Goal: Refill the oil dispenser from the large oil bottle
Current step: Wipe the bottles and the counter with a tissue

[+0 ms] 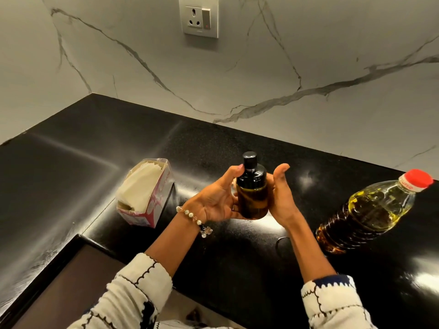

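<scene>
The oil dispenser [252, 191] is a small glass bottle with a black cap and black pump top, holding a little dark oil. It stands upright between both my hands above the black counter [95, 148]. My left hand [218, 200] cups its left side and base, thumb up by the cap. My right hand [281, 195] presses against its right side with the palm, fingers hidden behind it. The large oil bottle [370, 210], clear plastic with yellow oil and a red cap on, stands on the counter to the right, apart from my hands.
An open pink and white tissue box [145, 193] sits on the counter left of my hands. A marble wall with a socket and switch plate [199, 17] rises behind. The counter's front edge steps down at the lower left.
</scene>
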### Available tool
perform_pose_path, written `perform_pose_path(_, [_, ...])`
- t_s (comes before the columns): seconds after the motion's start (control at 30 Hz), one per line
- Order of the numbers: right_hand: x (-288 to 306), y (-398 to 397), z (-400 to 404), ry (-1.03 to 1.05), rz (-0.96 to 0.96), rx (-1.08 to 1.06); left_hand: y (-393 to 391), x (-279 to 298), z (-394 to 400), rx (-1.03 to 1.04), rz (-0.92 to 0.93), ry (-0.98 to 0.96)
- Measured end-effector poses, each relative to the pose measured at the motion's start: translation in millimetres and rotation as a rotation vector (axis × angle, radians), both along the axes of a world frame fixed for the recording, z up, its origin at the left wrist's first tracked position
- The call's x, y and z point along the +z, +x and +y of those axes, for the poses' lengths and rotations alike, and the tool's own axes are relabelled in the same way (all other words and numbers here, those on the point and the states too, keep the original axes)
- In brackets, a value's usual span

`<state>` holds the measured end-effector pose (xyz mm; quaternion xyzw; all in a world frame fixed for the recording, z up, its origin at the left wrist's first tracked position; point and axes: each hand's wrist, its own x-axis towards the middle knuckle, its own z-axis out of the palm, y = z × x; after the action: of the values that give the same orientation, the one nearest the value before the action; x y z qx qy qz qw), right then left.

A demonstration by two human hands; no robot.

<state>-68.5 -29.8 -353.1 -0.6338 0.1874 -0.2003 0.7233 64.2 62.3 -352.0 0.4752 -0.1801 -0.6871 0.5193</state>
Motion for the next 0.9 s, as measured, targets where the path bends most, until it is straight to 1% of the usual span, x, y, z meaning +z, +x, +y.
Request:
perform_pose_path(0.1, [-12, -1, 3, 0.069, 0.007, 0.049, 2, -2, 0, 0.012, 0.015, -0.021])
perform_pose_path(0.2, [-23, -4, 12, 0.087, -0.037, 0.014, 8, -6, 1, 0.052, 0.046, -0.001])
perform_pose_path(0.3, [-31, -5, 24, -0.028, -0.075, -0.116, 10, -4, 0, 0.087, 0.047, 0.009])
perform_pose_path(0.37, [-31, -2, 30, -0.113, -0.087, -0.211, 8, 0, -1, 0.105, 0.005, 0.036])
perform_pose_path(0.47, [-22, 1, 30, -0.124, -0.125, -0.255, 6, 0, -3, 0.063, -0.053, 0.068])
perform_pose_path(0.53, [-12, 0, 20, -0.059, -0.12, -0.209, 5, -2, -3, 0.03, -0.079, 0.065])
perform_pose_path(0.7, [3, -5, -7, 0.172, 0.006, 0.055, 1, -8, -3, -0.053, -0.113, 0.059])
perform_pose_path(0.8, [-2, -4, -13, 0.232, 0.059, 0.097, 0, -13, -3, -0.065, -0.048, 0.062])
perform_pose_path(0.9, [-16, -7, -12, 0.267, 0.1, 0.102, 1, -21, -3, -0.023, 0.018, 0.062])
